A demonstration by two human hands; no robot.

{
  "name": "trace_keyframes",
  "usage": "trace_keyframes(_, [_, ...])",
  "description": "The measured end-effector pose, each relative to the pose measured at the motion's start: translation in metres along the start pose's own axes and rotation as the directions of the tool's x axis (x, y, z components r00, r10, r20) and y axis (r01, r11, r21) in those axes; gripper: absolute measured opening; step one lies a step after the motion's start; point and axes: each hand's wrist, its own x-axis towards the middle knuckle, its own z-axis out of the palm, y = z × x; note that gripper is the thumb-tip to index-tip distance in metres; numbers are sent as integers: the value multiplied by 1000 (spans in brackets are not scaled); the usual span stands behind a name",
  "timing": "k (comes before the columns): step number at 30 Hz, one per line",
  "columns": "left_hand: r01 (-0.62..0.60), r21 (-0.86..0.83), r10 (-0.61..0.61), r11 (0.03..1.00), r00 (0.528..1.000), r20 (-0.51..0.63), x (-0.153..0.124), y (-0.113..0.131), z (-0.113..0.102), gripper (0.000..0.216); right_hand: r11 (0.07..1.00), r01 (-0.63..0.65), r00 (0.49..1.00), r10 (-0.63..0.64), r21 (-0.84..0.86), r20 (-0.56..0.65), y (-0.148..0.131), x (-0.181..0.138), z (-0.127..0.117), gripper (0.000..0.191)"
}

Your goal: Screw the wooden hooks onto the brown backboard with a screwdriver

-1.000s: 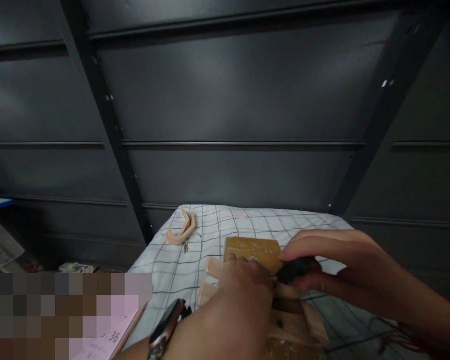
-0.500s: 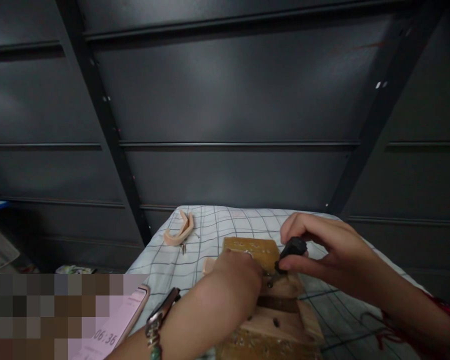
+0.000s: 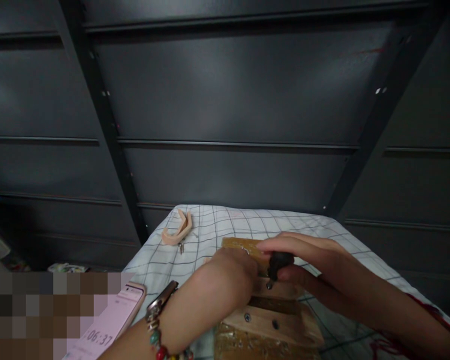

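My right hand (image 3: 307, 265) is closed around the dark handle of a short screwdriver (image 3: 279, 262), whose lower end is over a screw (image 3: 269, 285). This screw stands in the upper pale wooden piece (image 3: 285, 290). Across the left part of that piece lies my left hand (image 3: 234, 272), curled and pressing on it, a ring on one finger and the fingertips hidden. Below, a second wooden piece (image 3: 262, 320) carries two dark screw heads. Both pieces rest on a brownish, tape-covered base (image 3: 240, 340).
A curved pale wooden part (image 3: 182, 232) lies at the far left of the checked cloth (image 3: 232, 220), with small metal screws (image 3: 181, 247) beside it. A phone showing a timer (image 3: 116, 320) is at the near left. Dark metal panels (image 3: 232, 90) rise behind.
My right hand has rotated, bringing the screwdriver more upright over the screw, with the fingers reaching further left. My left hand stays on the wood, shifted slightly left in view.
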Motion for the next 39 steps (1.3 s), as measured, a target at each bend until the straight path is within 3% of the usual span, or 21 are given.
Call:
trace_keyframes(3, [-27, 0, 27, 1000, 1000, -14, 2, -3, 4, 22, 998, -57, 993, 54, -26, -106, 4, 0, 4, 12])
trace_keyframes(6, [-67, 25, 67, 997, 998, 1, 5, -5, 8, 21, 994, -96, 978, 84, -56, -189, 7, 1, 7, 17])
trace_keyframes(12, [-83, 33, 85, 996, 995, -54, 6, -6, 12, 21, 979, -148, 970, 116, -140, -213, 8, 6, 13, 26])
trace_keyframes(16, [-40, 27, 41, 999, 998, -42, 5, -4, 8, 23, 986, -133, 961, 102, -105, -259, 7, 8, 17, 10])
trace_keyframes(22, [-8, -19, 8, 1000, 1000, -26, 2, -1, -1, 22, 997, -11, 998, 7, -74, -55, 3, 3, 7, 26])
trace_keyframes(26, [-2, -24, 2, 1000, 1000, -27, 1, -2, -2, 20, 998, -22, 1000, 23, -53, 21, 4, 0, 3, 34])
trace_keyframes(30, [-16, -8, 16, 1000, 1000, -7, 3, -3, -1, 22, 999, -26, 999, 27, -21, 21, 4, -1, 2, 27])
trace_keyframes(34, [-20, 19, 20, 1000, 999, 35, 4, -3, -4, 23, 992, -118, 993, 119, -52, 7, -1, -1, 0, 12])
trace_keyframes(39, [-20, 8, 19, 1000, 998, 55, 0, -2, -8, 18, 984, -155, 985, 148, -86, -84, -4, -1, 6, 13])
